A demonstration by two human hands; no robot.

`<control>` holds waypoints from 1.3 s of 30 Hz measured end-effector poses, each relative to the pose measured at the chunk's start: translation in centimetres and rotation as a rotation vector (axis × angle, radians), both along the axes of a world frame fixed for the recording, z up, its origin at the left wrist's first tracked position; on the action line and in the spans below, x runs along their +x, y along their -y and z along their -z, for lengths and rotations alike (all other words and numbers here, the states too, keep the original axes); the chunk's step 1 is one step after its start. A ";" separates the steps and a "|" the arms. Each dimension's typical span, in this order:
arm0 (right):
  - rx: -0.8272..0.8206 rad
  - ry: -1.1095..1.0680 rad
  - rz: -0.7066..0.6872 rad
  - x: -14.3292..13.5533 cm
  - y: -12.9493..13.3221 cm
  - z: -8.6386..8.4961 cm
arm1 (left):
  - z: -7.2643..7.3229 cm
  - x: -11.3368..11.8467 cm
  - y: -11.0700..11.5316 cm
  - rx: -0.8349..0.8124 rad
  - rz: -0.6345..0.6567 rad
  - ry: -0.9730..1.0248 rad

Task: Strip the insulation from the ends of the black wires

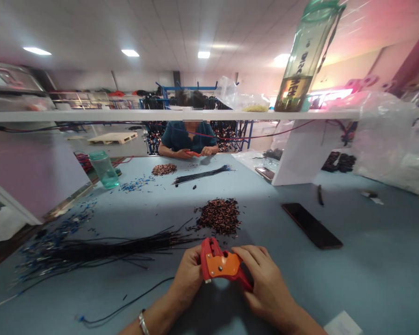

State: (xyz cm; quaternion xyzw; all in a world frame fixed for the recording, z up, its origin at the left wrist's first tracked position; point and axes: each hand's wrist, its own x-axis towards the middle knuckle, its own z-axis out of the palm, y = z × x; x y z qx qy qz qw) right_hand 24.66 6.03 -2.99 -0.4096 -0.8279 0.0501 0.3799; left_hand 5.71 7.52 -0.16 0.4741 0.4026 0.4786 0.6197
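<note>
My right hand [267,279] is wrapped round the handles of a red and orange wire stripper [223,266], near the table's front edge. My left hand [188,274] is closed at the tool's jaw end, and a black wire [139,295] with a blue tip trails leftward from it. The wire's end at the jaws is hidden. Left of the tool lies a long bundle of black wires [115,246] with blue ends. Just beyond the tool sits a pile of short black and copper-coloured pieces [220,216].
A black phone [312,225] lies on the right, a green bottle [104,170] stands at the left. Across the table, a person [189,137] holds a red tool behind a smaller wire bundle [202,174]. A white shelf [153,116] spans overhead, bearing a tall bottle [300,65].
</note>
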 end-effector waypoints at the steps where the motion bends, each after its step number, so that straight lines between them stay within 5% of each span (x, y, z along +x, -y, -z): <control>1: -0.010 -0.006 0.000 0.0 0.0 0.0 | 0.0 0.0 0.0 0.001 0.003 -0.001; 39: -0.063 0.238 0.090 -0.2 -0.9 0.2 | 0.2 0.2 -0.7 0.116 0.040 -0.124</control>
